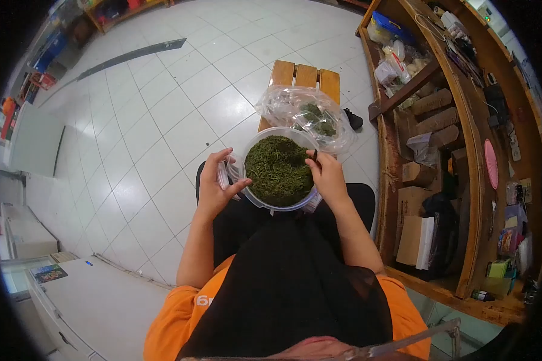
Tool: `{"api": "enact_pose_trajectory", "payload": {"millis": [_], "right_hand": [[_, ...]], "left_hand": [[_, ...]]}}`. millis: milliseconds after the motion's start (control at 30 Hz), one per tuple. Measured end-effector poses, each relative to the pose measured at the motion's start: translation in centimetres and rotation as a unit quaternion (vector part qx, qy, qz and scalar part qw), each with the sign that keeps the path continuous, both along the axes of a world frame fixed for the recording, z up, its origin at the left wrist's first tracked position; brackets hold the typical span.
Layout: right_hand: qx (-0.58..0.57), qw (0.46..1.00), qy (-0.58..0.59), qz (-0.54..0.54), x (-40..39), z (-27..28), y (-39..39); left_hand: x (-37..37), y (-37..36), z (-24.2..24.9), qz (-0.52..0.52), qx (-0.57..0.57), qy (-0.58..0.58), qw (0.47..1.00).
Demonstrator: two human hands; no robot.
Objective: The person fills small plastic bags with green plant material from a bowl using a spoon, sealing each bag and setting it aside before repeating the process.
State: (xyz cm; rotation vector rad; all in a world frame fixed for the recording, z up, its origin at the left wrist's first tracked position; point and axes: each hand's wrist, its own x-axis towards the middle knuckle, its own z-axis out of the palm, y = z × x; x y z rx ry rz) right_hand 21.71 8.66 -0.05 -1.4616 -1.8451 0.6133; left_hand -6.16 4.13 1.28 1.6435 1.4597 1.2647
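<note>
A round clear plastic tub (260, 203) rests at my lap, filled with chopped dark green leaves (277, 171). My left hand (218, 183) is curved around the tub's left side, thumb by the rim, with clear plastic (224, 174) showing between the fingers. At the right rim my right hand (327, 174) is closed, thumb and fingers pinched together beside the leaves. Something small and dark shows at those fingertips; I cannot make out what it is. Just beyond the tub lies a clear plastic bag (277, 99) with more green leaves (319, 120) inside.
The bag lies on a slatted wooden stool (307, 75) in front of me. Wooden shelving (388, 162) crowded with boxes and bags stands close on my right. A white chest-like appliance (102, 307) is at the lower left. Pale tiles (144, 138) cover the floor.
</note>
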Motion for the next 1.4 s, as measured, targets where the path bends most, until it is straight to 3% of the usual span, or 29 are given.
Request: {"api": "enact_pose_trajectory", "payload": {"millis": [100,167,400,467,533,600,700,867,900,933,1033,1067,1133,1167,1200,1267,1400], "right_hand": [[0.017,1.000,0.026,0.006,-1.1,-0.9,0.1],[-0.025,0.982,0.189,0.008,-2.2,-2.1,0.3],[-0.074,0.941,0.326,-0.060,-1.9,-3.1,1.3],[-0.126,0.886,0.434,-0.106,-1.2,-2.1,1.7],[-0.123,0.875,0.456,-0.109,-0.2,-1.8,2.0],[-0.135,0.827,0.535,-0.104,0.5,-1.0,2.1],[-0.104,0.831,0.538,-0.100,0.6,1.6,1.7],[0.034,0.884,0.466,-0.011,-1.7,7.0,-0.5],[0.149,0.946,0.274,0.090,-1.6,8.3,-0.9],[0.254,0.947,0.065,0.184,-1.6,8.9,-1.2],[0.324,0.924,0.119,0.165,-1.4,8.6,-1.5],[0.324,0.924,0.120,0.166,-1.3,7.9,-1.2],[0.239,0.939,0.246,0.030,-1.2,4.9,0.2],[0.152,0.957,0.246,0.002,-1.4,3.0,0.8],[0.153,0.957,0.246,0.002,-1.5,1.3,1.0],[0.065,0.979,0.191,0.017,-2.0,-1.6,1.4],[-0.040,0.936,0.348,-0.017,-3.2,-4.4,1.3]], "left_hand": [[-0.1,-0.3,-0.2,0.003,-0.017,-0.042,0.999],[0.0,-0.4,0.2,0.005,-0.038,-0.038,0.999],[1.1,-0.4,0.5,-0.017,-0.023,-0.042,0.999],[1.8,-0.3,1.4,-0.034,-0.052,-0.016,0.998],[2.3,0.1,1.1,-0.045,-0.040,0.008,0.998],[2.9,0.6,1.2,-0.053,-0.028,0.034,0.998],[4.2,1.4,1.3,-0.079,0.007,0.147,0.986],[7.2,2.3,0.6,-0.086,0.036,0.101,0.991],[7.5,2.3,0.2,-0.074,0.042,0.094,0.992],[7.7,2.4,-0.2,-0.063,0.047,0.088,0.993],[7.1,2.2,-0.9,-0.044,0.039,0.052,0.997],[6.8,2.1,-1.1,-0.043,0.038,0.053,0.997],[5.9,1.9,-1.0,-0.048,0.018,-0.021,0.998],[5.3,1.7,-1.4,-0.078,-0.005,-0.081,0.994],[4.9,1.4,-1.2,-0.078,-0.004,-0.081,0.994],[4.3,1.0,-0.7,-0.102,-0.104,-0.296,0.944],[3.3,0.8,-0.2,-0.045,-0.093,-0.195,0.975]]}}
